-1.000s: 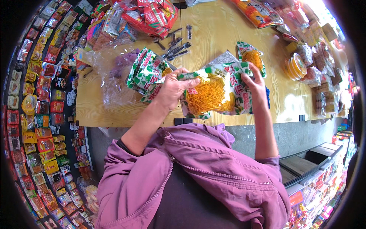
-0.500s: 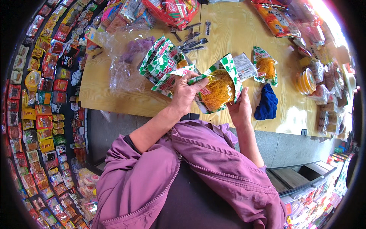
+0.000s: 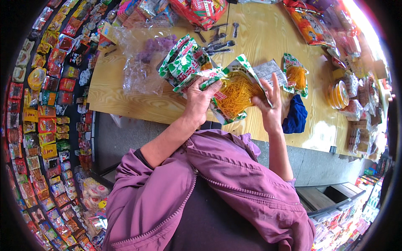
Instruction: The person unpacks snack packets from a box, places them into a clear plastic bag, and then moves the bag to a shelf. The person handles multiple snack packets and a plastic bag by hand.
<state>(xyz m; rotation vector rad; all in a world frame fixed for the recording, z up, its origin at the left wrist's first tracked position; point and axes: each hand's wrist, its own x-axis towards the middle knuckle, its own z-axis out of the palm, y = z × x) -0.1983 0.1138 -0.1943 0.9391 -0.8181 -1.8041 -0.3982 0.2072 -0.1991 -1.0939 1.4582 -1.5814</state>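
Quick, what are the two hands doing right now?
Left hand: closed, holding the packet of orange strands.
Right hand: open, spread at the packet's right edge; touching or not, unclear.

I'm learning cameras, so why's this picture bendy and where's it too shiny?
Head view: the fisheye bends rows of packets at left. Head view: glare whitens the upper-right rim and the table right of the blue cloth. Head view: strands in the held bag look clear.
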